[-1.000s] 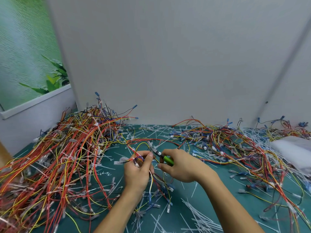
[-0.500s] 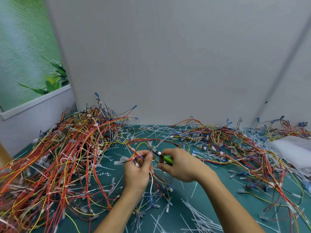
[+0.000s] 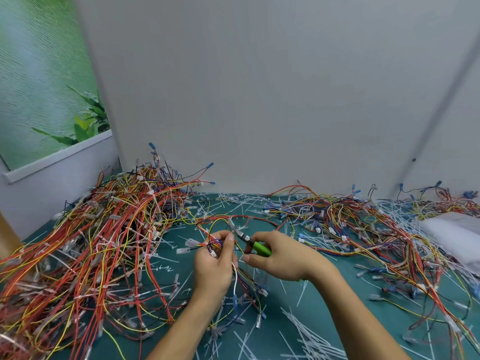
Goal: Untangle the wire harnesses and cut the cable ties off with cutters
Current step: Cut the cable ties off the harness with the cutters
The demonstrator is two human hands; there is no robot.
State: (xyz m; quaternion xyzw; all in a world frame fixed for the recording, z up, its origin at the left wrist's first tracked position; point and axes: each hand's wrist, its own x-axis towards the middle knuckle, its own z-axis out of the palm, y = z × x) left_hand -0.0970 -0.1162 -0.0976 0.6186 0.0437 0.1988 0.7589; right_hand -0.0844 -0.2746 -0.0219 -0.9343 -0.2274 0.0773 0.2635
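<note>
My left hand grips a small bundle of coloured wires above the green mat, with loose ends trailing down past my wrist. My right hand holds green-handled cutters, whose metal jaws point up and left, right beside my left thumb. Whether the jaws are on a cable tie is too small to tell.
A big heap of red, orange and yellow harnesses fills the left of the mat. Another tangle runs along the back right. Cut white cable ties litter the mat. A white bag lies at the right edge. Grey walls stand behind.
</note>
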